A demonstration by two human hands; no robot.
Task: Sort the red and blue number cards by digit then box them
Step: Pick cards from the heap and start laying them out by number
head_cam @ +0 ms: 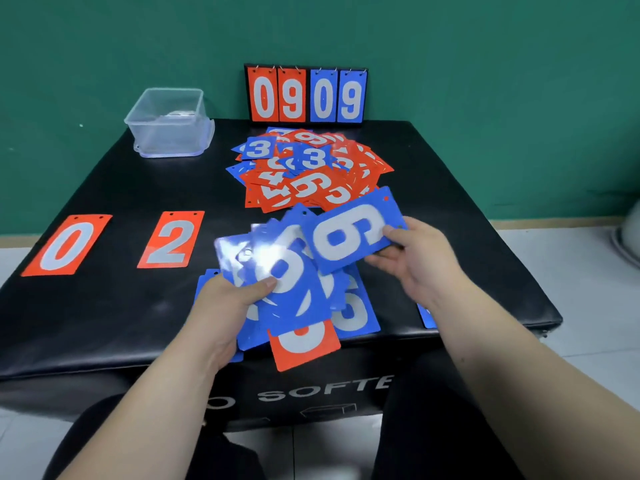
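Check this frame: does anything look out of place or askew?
Yes. One red number card pokes out below the fan of blue number cards in the left hand, a colour mismatch, and it juts past the near edge of the black padded table. The loose heap of red and blue cards behind is unsorted.

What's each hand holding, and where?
Right hand pinches a blue card by its holed end; left hand grips a card stack at its left edge.

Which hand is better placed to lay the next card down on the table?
Right. The right hand pinches a single blue card, a 6 or 9; the left hand is full, gripping a fan of blue cards.
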